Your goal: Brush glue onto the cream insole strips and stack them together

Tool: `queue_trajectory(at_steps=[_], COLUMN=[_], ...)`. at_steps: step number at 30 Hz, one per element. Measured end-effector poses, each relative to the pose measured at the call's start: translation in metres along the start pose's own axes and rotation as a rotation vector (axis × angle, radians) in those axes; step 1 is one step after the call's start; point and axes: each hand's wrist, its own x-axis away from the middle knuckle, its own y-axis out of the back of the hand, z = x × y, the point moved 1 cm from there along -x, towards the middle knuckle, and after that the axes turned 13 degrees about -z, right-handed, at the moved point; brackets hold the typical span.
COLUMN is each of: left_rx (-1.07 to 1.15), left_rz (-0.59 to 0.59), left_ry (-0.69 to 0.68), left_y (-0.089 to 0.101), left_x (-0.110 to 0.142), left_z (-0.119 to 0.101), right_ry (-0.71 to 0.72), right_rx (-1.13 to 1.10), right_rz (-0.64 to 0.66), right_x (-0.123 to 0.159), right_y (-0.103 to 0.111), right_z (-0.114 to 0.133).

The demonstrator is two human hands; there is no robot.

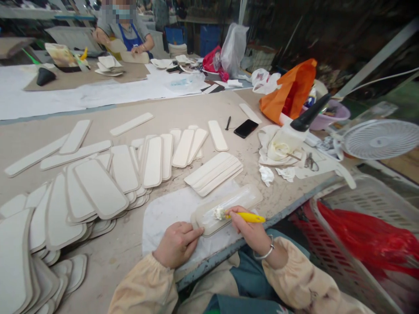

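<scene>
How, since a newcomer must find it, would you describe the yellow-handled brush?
On the worktable, go to the near edge, where a glossy panel lies on a white sheet. Over that panel, the right hand holds the yellow-handled brush; its bright yellow handle stands out from the pale panels nearby.

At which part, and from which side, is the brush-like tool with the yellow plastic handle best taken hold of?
Best, I think, by the yellow plastic handle, coming from the picture's right: its tail end points that way, sticking out free beyond the right grip. The opposite end meets white paste on the pale oblong panel, so I would avoid it.
</scene>
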Motion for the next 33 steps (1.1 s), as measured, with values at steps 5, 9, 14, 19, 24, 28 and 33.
queue_trajectory(at_steps=[5, 9, 14, 19, 24, 28, 33], left_rx=[0.009, 0.015, 0.016, 0.021, 0.021, 0.010, 0.016], left_rz=[-0.003, -0.007, -0.030, -0.051, -0.026, -0.029, -0.030], left_ry=[-0.001, -0.010, -0.048, -0.068, -0.084, -0.091, -0.094], left_y=[-0.001, -0.001, -0.001, 0.000, 0.001, -0.001, 0.000], left_x=[0.001, 0.001, 0.000, -0.003, -0.002, 0.000, -0.002], left_z=[0.001, 0.002, 0.004, 0.003, 0.004, 0.006, 0.005], right_ry=[-0.015, -0.004, 0.015, 0.017, 0.067, 0.105, 0.113], right_rx=[-0.073, -0.087, -0.009, 0.046, 0.071, -0.007, -0.009], right_rz=[-0.051, 0.119, 0.008, -0.191, -0.330, -0.400, -0.331], right_x=[0.006, 0.014, 0.001, -0.025, -0.043, -0.045, -0.049], right_y=[0.009, -0.003, 0.022, 0.077, 0.109, 0.111, 0.103], right_z=[-0.005, -0.004, -0.007, -0.014, -0.019, -0.020, -0.022])
